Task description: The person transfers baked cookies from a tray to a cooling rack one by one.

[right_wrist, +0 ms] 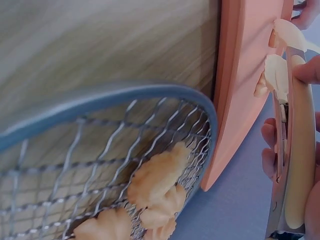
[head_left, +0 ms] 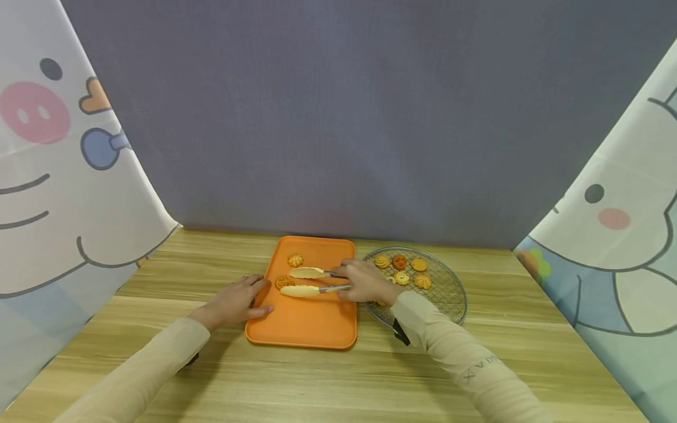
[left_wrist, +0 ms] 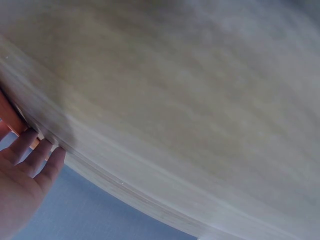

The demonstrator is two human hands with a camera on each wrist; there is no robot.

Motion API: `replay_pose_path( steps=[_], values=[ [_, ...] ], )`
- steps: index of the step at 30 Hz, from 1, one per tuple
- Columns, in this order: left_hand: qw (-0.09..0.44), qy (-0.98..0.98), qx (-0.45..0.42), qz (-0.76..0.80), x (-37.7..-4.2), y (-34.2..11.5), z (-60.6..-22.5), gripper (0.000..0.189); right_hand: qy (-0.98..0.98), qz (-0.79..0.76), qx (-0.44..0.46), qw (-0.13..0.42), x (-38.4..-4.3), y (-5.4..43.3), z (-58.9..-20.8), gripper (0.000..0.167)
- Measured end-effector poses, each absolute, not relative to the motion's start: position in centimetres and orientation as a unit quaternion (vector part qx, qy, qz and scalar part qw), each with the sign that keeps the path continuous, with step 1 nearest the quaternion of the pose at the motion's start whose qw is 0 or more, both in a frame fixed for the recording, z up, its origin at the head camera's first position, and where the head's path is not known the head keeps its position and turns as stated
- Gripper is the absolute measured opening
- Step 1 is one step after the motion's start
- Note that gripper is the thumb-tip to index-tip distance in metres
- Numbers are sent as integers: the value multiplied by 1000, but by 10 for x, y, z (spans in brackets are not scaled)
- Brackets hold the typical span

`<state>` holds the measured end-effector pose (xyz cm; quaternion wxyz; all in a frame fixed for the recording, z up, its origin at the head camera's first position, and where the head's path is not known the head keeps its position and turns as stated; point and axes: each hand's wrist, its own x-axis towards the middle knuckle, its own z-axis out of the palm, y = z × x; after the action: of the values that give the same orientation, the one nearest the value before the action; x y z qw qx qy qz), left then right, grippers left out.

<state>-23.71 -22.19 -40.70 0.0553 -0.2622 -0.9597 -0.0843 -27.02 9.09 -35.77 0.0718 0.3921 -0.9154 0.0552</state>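
Observation:
My right hand (head_left: 365,281) grips a pair of metal tongs (right_wrist: 300,150) with cream-coloured tips. The tips stand apart over the orange tray (head_left: 312,329), close to a brown swirl cookie (head_left: 282,282). Whether they touch that cookie I cannot tell. A second, flower-shaped cookie (head_left: 295,260) lies farther back on the tray. At the tray's left edge rests my left hand (head_left: 238,301), thumb over the rim and fingers extended along the side. In the left wrist view, its fingers (left_wrist: 47,170) touch the tray edge and tabletop.
Right of the tray stands a round wire rack (head_left: 449,299) with several cookies (head_left: 419,264) on it, partly covered by my right hand and sleeve. Wood-grain tabletop (head_left: 296,382) surrounds both. A grey cloth wall (head_left: 338,147) rises behind, with cartoon-printed panels at both sides.

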Motion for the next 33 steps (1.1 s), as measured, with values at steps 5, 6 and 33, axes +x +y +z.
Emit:
replay_pose_path(
  steps=[5,6,33],
  values=[
    [51,-959,-264,-92,-237,-222,-407,68,-921,59,379,61,-271,85,-357,48],
    [51,-959,-264,-93,-237,-222,-407,68,-922,59,378,58,-271,84,-357,48],
    [56,-958,-263,-96,-238,-223,-411,66,-919,60,386,43,-272,73,-353,44]
  ],
)
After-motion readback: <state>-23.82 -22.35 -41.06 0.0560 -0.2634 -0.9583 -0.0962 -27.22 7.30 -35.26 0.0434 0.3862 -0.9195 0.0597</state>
